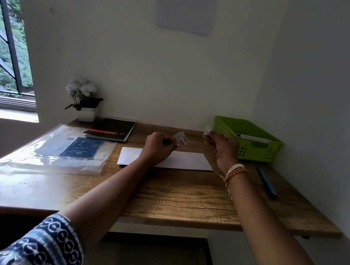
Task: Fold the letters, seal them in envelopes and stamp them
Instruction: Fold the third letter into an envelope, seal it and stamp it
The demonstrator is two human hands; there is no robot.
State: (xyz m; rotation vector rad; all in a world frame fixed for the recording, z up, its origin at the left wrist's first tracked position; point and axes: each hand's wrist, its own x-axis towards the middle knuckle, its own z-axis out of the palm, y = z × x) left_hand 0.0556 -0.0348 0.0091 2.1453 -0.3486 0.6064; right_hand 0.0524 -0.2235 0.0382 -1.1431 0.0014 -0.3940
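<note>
Nearest, both forearms reach out over the wooden tabletop (186,196), and a white envelope (180,160) lies flat beneath the raised hands. The left hand (157,146) has its grip curled round a small strip or roll of stamps (180,140), while the right hand (220,144) pinches a single small piece (207,131) between thumb and fingertip (probably a stamp just torn free, though it is too small and blurred to be sure). So the stamping step looks to be in hand. The next move calls for bringing that piece down to a corner of the envelope and pressing it flat. Farther back sit a green basket (257,149), a blue pen (267,183), a plastic sleeve (52,151), a black notebook (114,129) and a flower pot (85,106).
</note>
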